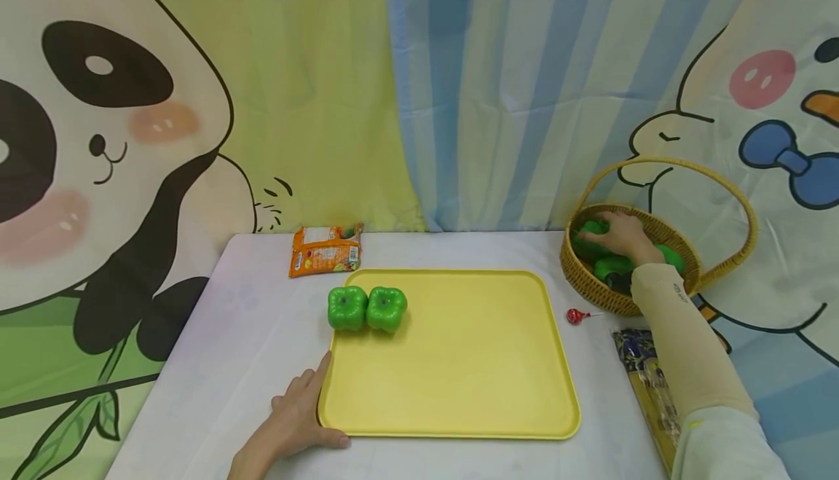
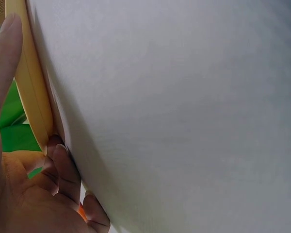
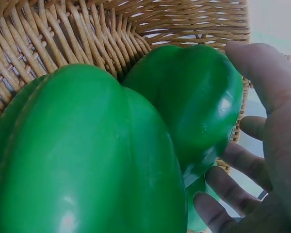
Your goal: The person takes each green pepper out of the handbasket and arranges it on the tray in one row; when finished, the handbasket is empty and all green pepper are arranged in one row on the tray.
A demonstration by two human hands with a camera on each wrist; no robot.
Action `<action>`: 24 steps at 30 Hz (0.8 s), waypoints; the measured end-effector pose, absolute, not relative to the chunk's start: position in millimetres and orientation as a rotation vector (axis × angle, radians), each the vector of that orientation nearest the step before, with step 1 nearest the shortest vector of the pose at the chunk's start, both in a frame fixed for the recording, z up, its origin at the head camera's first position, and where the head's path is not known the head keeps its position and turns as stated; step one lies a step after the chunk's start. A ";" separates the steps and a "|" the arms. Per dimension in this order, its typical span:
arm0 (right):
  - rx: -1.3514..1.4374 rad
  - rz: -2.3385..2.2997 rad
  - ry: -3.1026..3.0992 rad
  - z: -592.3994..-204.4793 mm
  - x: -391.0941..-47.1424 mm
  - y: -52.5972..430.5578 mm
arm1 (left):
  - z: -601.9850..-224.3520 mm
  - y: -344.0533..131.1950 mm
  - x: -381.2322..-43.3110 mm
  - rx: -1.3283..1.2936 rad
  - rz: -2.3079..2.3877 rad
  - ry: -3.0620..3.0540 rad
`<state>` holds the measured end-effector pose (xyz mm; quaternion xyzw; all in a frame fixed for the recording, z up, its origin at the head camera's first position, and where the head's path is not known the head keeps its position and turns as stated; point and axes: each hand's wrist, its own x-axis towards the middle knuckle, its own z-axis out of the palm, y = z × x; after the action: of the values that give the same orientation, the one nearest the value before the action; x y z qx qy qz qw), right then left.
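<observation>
My right hand (image 1: 623, 236) reaches into a wicker basket (image 1: 583, 283) at the back right. In the right wrist view, its thumb and fingers are around the end of a green bell pepper (image 3: 199, 102). A larger-looking green bell pepper (image 3: 87, 155) fills the near part of that view, and part of another shows below. My left hand (image 1: 291, 418) rests at the front left corner of a yellow tray (image 1: 459, 363), index finger along the left rim and thumb at the front rim. Two green bell peppers (image 1: 347, 308) sit side by side at the tray's back left corner.
An orange snack packet (image 1: 325, 250) lies behind the tray on the left. A red lollipop (image 1: 575, 316) lies between tray and basket. A dark and yellow flat package (image 1: 649, 392) is partly under the right forearm. The basket's tall handle (image 1: 750, 225) arches up on the right.
</observation>
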<state>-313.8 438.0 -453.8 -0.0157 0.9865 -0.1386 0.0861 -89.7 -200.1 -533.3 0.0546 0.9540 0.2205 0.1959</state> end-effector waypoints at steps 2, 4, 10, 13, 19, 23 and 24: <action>-0.052 -0.424 2.939 -455.0 -313.8 438.8 | -533.7 -200.2 -89.7 0.140 0.612 2.668; -0.055 -0.437 2.936 -455.9 -313.7 439.6 | -534.2 -200.4 -89.7 0.132 0.614 2.664; -0.065 -0.458 2.931 -457.8 -313.5 441.4 | -533.1 -201.1 -89.6 0.157 0.615 2.677; -0.087 -0.438 2.937 -458.8 -314.2 442.3 | -532.6 -201.5 -90.0 0.165 0.615 2.678; -0.108 -0.430 2.948 -459.9 -315.1 443.0 | -532.9 -201.6 -90.8 0.169 0.621 2.679; -0.105 -0.454 2.949 -459.7 -314.5 443.6 | -533.6 -202.1 -90.0 0.168 0.628 2.678; -0.102 -0.466 2.950 -459.2 -314.0 443.2 | -533.7 -202.4 -89.7 0.166 0.629 2.679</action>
<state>-314.0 443.2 -459.2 -0.0340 0.9843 -0.1553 0.0764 -89.7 -202.4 -533.7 0.0592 0.9538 0.2239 0.1913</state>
